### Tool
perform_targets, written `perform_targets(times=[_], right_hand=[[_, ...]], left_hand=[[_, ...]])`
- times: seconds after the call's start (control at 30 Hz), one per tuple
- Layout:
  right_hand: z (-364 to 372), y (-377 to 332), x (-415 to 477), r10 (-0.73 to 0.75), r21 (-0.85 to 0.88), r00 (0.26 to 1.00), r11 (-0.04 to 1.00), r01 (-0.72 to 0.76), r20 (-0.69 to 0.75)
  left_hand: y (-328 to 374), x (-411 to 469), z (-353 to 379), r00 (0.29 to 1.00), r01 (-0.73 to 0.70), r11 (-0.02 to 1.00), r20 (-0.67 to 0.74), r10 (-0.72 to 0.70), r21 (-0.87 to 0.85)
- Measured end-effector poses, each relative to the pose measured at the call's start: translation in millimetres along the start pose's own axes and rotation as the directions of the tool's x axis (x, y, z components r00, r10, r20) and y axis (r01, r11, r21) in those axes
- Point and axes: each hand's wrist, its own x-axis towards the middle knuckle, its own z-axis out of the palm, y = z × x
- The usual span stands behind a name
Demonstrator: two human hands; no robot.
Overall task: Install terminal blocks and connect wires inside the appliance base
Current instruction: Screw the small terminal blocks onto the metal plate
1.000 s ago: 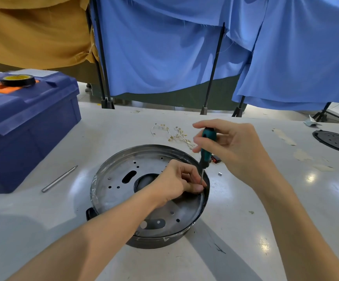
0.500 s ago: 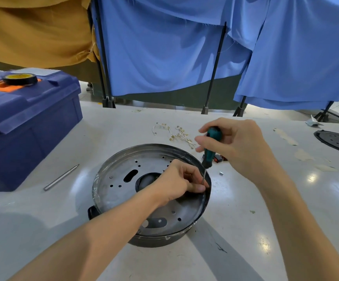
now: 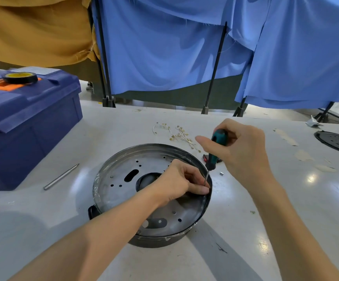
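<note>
right hand [image 3: 240, 153] has re-gripped the screwdriver [image 3: 213, 159], forefinger now straight: likely mid-turn. left hand [image 3: 177, 182] pinches something hidden at its tip, just inside the right rim of the base [image 3: 113, 184].

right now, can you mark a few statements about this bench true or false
1. The right hand grips a green-handled screwdriver. True.
2. The roll of tape lies on the table. False: it sits on the blue toolbox.
3. The left hand reaches inside the round metal base. True.
4. The metal rod lies right of the base. False: it lies left of it.
</note>
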Motion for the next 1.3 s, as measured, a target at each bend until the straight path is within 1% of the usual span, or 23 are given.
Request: perform_targets(times=[0.03,0.1,0.17,0.23,0.3,0.37,0.4,0.5,0.53,0.6,0.7,0.77,0.8,0.87,0.9,0.97,1.0,1.03,1.1,1.17,1.2,1.27,1.3], right_hand=[[2.8,0.0,-0.7,0.001,-0.088,0.999,0.996,-0.005,-0.048],[1.3,-1.1,2.3,0.035,-0.14,0.999,0.99,-0.034,0.001],[-3.8,-2.9,5.0,0.057,-0.029,0.986,0.998,-0.053,0.158],[-8.6,-2.2,6.5,0.057,0.159,0.949,0.981,-0.111,0.31],[-11.4,1.0,6.2,0.04,0.28,0.937,0.949,-0.144,0.347],[-6.7,2.5,3.6,0.041,0.265,0.972,0.959,-0.103,0.229],[-2.3,2.8,2.3,0.051,0.21,0.989,0.974,-0.08,0.138],[12.2,4.4,-2.0,0.031,-0.089,0.99,0.995,-0.043,-0.137],[13.4,5.7,-1.8,0.031,-0.134,0.987,0.99,-0.053,-0.159],[9.8,6.2,-0.8,0.045,-0.124,0.998,0.991,-0.05,-0.04],[-0.3,5.8,1.9,0.077,0.166,0.967,0.979,-0.12,0.245],[-5.8,8.1,3.7,0.026,0.333,0.94,0.932,-0.146,0.34],[-6.2,8.6,3.2,0.001,0.365,0.945,0.922,-0.128,0.328],[-0.9,7.3,0.4,0.016,0.338,0.983,0.938,-0.079,0.185],[3.9,7.8,-1.5,0.042,0.263,0.997,0.963,-0.06,0.071],[13.5,8.6,-5.5,0.061,0.026,0.99,0.998,-0.058,-0.13],[16.0,9.6,-6.0,0.066,-0.053,0.985,0.996,-0.075,-0.158],[16.3,10.1,-6.2,0.08,-0.077,0.989,0.993,-0.09,-0.121],[11.9,9.0,-5.9,0.12,-0.004,0.993,0.993,-0.12,0.024],[4.2,7.2,-3.0,0.13,0.176,0.976,0.971,-0.16,0.173],[0.3,7.5,-1.1,0.09,0.281,0.969,0.947,-0.154,0.23],[-2.9,7.8,0.6,-0.013,0.392,0.966,0.915,-0.092,0.256],[-1.7,5.9,-0.1,-0.028,0.385,0.975,0.921,-0.06,0.22]], left_hand=[[-0.2,0.3,0.5,1.0,0.002,1.0,-0.001,-0.002,0.001],[-0.8,1.0,0.6,1.0,0.005,1.0,0.0,-0.005,0.011],[-1.7,1.3,0.3,1.0,-0.004,0.999,0.003,0.003,0.032],[-1.7,1.2,0.0,1.0,-0.01,0.999,0.001,0.01,0.044],[-1.5,0.3,0.1,1.0,-0.011,0.999,0.003,0.011,0.032],[-0.3,-0.6,-0.2,1.0,-0.003,1.0,0.005,0.003,0.022],[0.3,-0.8,-0.5,1.0,0.003,1.0,0.005,-0.003,0.018],[0.8,0.3,-0.7,0.999,0.032,0.999,0.014,-0.032,0.015],[0.4,0.6,-0.7,0.999,0.038,0.999,0.013,-0.038,0.016],[-0.3,0.6,-0.3,0.999,0.034,0.999,0.01,-0.034,0.021],[-0.8,0.2,-0.5,1.0,0.013,1.0,0.009,-0.013,0.015],[-0.7,-0.5,-1.0,1.0,0.009,1.0,0.013,-0.009,0.014],[-0.4,-0.8,-1.1,1.0,0.009,1.0,0.013,-0.009,0.021],[0.8,-0.8,-1.1,1.0,0.015,0.999,0.007,-0.016,0.037],[1.5,-0.6,-0.7,1.0,0.022,0.999,0.006,-0.022,0.038],[2.3,0.1,-0.1,0.999,0.033,0.999,0.007,-0.033,0.034],[2.1,0.5,-0.1,0.999,0.035,0.999,0.006,-0.036,0.035],[1.6,0.9,-0.3,0.999,0.036,0.999,0.006,-0.036,0.036],[0.7,1.3,-0.6,0.999,0.034,0.999,0.009,-0.034,0.029],[-0.2,1.0,-0.3,1.0,0.028,0.999,0.014,-0.028,0.019],[-0.3,0.7,-0.1,1.0,0.021,1.0,0.015,-0.021,0.015],[0.3,0.0,-0.4,1.0,0.009,1.0,0.014,-0.01,0.019],[0.7,-0.1,-1.0,1.0,0.007,1.0,0.014,-0.007,0.023]])
